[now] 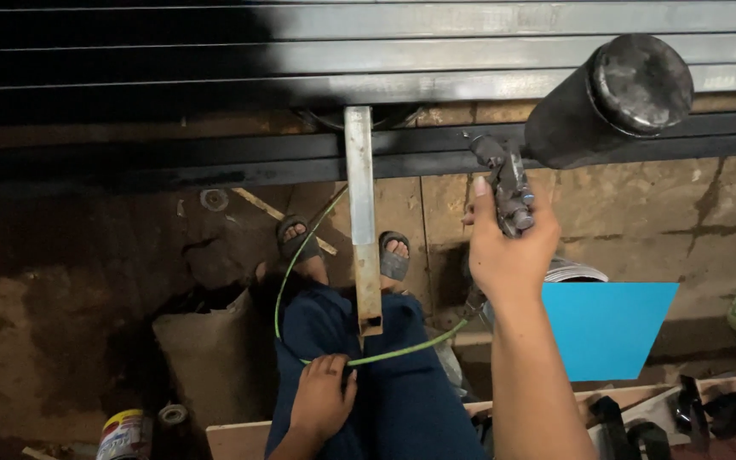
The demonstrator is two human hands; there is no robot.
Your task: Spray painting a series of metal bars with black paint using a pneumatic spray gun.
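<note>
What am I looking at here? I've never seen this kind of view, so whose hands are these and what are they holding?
This is one picture from a camera worn on a person's head, looking down past their hands to their legs and sandalled feet on a stained concrete floor.

The right hand has its grip closed on a spray gun with a dark round cup on top. A thin green hose loops down from it, and the left hand pinches that hose near the knee.

Ahead lie long metal bars, partly black, with an upright metal strip in front. A paint can stands at lower left.
</note>
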